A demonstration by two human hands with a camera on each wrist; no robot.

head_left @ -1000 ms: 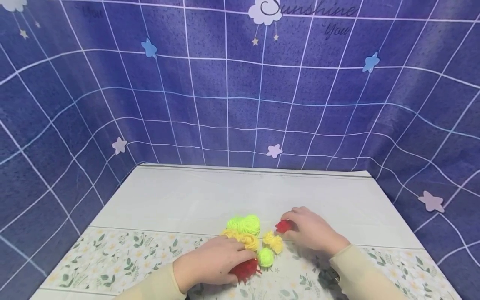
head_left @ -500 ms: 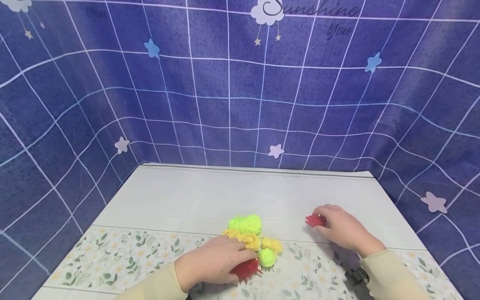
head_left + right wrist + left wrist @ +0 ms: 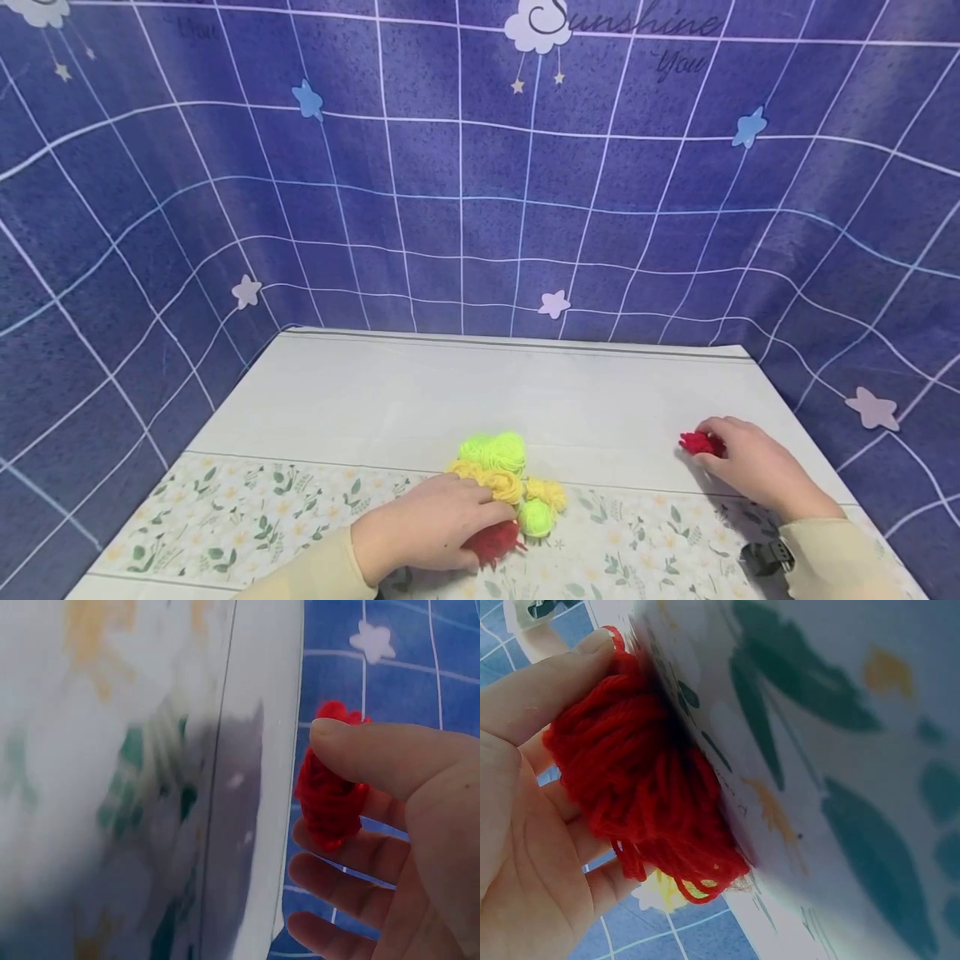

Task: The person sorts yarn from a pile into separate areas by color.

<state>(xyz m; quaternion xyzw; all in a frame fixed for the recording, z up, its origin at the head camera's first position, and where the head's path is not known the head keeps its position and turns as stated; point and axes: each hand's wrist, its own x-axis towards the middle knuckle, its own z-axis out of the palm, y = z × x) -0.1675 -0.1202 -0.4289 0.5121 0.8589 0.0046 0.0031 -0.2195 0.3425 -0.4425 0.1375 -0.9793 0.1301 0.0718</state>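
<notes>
My left hand (image 3: 431,523) grips a large red yarn bundle (image 3: 634,772) that rests on the flowered cloth, thumb on one side and fingers behind it. Off to the right, my right hand (image 3: 761,467) pinches a small red yarn bundle (image 3: 331,780) between thumb and fingers, held above the table surface. Just beyond the left hand lie a large yellow yarn bundle (image 3: 487,481), partly covered by its fingers, and a large neon green one (image 3: 495,451). Next to these sit a small yellow yarn bundle (image 3: 547,493) and a small neon green yarn ball (image 3: 536,518).
A white table (image 3: 360,392) carries a flowered cloth strip (image 3: 247,508) along its front part. Dark blue curtains (image 3: 420,208) with a white grid and stars enclose the back and both sides. A dark strapped device (image 3: 767,557) sits at the right wrist.
My right hand has carried the small red yarn bundle rightward, away from the other yarn. The left hand has kept its grip on the large red bundle in the same place.
</notes>
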